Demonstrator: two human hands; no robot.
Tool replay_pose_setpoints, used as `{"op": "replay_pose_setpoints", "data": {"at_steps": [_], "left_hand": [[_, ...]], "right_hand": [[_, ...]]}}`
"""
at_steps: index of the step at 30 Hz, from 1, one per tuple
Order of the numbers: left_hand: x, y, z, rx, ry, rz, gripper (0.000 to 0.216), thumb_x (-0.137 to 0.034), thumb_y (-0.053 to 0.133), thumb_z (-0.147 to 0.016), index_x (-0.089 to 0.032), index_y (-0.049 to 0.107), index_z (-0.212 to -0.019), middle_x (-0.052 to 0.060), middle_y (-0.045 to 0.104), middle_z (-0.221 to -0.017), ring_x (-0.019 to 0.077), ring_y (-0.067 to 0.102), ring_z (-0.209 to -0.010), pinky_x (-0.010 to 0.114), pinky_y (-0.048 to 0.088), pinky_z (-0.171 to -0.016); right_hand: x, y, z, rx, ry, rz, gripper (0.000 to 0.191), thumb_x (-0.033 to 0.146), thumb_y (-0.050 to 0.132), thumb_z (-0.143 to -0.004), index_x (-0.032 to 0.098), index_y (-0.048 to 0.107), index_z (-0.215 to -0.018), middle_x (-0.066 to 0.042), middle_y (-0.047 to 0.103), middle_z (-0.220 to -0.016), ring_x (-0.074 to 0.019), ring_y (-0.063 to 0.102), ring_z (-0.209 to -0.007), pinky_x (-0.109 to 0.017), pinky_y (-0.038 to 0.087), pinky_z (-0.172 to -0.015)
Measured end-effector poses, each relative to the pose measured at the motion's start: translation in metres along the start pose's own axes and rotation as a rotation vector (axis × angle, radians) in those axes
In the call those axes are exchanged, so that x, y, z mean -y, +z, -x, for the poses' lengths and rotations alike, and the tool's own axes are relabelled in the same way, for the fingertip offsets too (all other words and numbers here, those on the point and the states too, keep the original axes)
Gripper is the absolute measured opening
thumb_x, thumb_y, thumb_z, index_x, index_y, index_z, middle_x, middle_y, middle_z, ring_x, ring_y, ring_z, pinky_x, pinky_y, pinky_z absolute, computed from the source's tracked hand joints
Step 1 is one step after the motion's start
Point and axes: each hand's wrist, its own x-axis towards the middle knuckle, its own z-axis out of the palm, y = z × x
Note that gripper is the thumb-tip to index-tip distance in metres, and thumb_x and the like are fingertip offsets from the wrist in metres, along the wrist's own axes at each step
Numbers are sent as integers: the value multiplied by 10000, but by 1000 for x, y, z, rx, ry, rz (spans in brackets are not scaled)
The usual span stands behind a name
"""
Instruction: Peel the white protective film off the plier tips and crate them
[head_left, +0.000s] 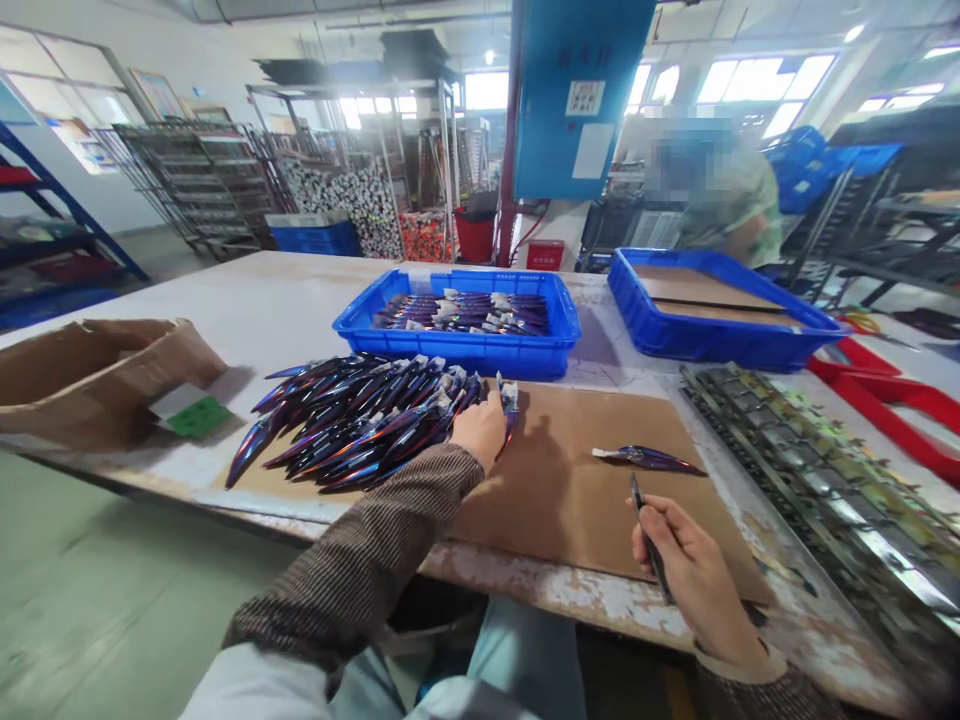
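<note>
My left hand is closed at the right end of a pile of glossy purple-black curved pieces. Its fingers pinch one such piece, which has a whitish tip. A single curved piece lies apart on the brown cardboard sheet, its whitish end toward the left. Just below it, my right hand grips a slim dark pen-like tool. The tool points up and left toward the lone piece without clearly touching it; its exact kind is hard to make out.
Behind the pile stands a blue tray of similar pieces. Another blue tray holds cardboard. Metal racks and a red frame lie at right, an open carton at left. A person is beyond the table.
</note>
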Motion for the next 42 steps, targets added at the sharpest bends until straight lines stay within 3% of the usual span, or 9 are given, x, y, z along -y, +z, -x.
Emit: {"op": "replay_pose_setpoints", "data": {"at_steps": [4,8,11,15,20,28,33,38,42], "left_hand": [[-8,0,-45,-38,-16,-98,351,-376,609,-969,-152,612,-1240,104,656,-1226,259,646,-1089,503,505,-973],[-16,5,-58,-103,27,-121,351,-307,570,-979,-130,570,-1282,152,577,-1336,325,526,-1264,557,403,-1061],[-33,17,-49,-88,119,-69,330,-215,530,-962,-86,556,-1264,220,543,-1356,359,444,-1334,519,345,-1093],[-62,44,-18,46,242,86,259,-222,555,-928,-141,620,-1166,172,660,-1215,301,591,-1177,404,427,-1011],[-72,68,26,197,271,381,199,-262,600,-883,-177,705,-1030,89,759,-915,256,706,-882,350,516,-826],[-71,89,63,250,29,1036,429,-456,559,-909,-111,632,-1153,137,759,-1006,231,729,-869,320,573,-703],[-70,83,81,195,-181,1346,533,-657,572,-848,-152,613,-1013,70,719,-876,200,705,-765,298,561,-663],[-44,70,101,135,-446,1553,388,-531,773,-706,-197,579,-748,-38,586,-625,152,611,-579,254,519,-572],[-11,62,115,182,-608,1539,200,-363,748,-716,-192,651,-754,16,670,-657,198,672,-624,284,556,-595]], "right_hand": [[-8,-18,-9,-53,-58,105,375,533,458,-1000,184,573,-1076,32,577,-618,-167,561,-542,-271,498,-526],[-23,-44,-32,-123,-98,298,368,516,435,-990,191,594,-1056,5,603,-677,-203,602,-621,-310,512,-598],[-33,-60,-60,-171,-111,484,369,464,491,-947,163,630,-1108,-93,706,-894,-275,674,-830,-387,522,-769],[-38,-69,-100,-145,-100,714,367,299,565,-926,149,625,-1256,-177,669,-1250,-336,656,-1066,-455,481,-901],[-31,-67,-117,-2,-57,867,189,291,672,-941,160,688,-1076,-67,716,-1065,-252,671,-986,-462,503,-912],[1,-7,-56,-17,-39,724,145,305,669,-900,160,662,-895,-57,677,-870,-232,641,-821,-332,452,-742],[23,50,-8,-21,-52,475,193,140,676,-809,198,680,-993,-62,672,-989,-251,633,-930,-318,434,-798],[30,79,23,126,-49,102,221,339,691,-886,203,648,-1055,-30,667,-944,-199,629,-842,-299,479,-768],[21,85,33,249,58,-170,392,476,680,-884,217,487,-1107,20,600,-855,-118,559,-640,-229,472,-584]]}}
